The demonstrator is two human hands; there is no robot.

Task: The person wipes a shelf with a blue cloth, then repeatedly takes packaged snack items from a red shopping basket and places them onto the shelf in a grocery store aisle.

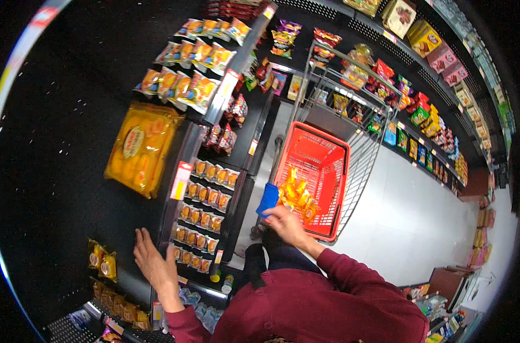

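My right hand [285,225] pinches a folded blue cloth [268,200] at the near left rim of a red plastic basket [347,171]. Several orange-yellow wrapped snack packs [295,191] lie in the basket, which rests on a metal wire shopping cart [367,167]. My left hand [155,261] is over the edge of a black shelf [135,214], fingers apart, holding nothing. Beyond it on that shelf lies a large yellow pack of buns [142,150]. Two small yellow packs [102,259] lie to its left.
Rows of wrapped cakes [204,212] fill a lower shelf between my hands. More wrapped packs [195,88] stand at the upper left. Across the white tiled floor [393,206] runs a curved shelf of bagged snacks [431,122] with boxes [424,38] above. Price tags line the shelf edges.
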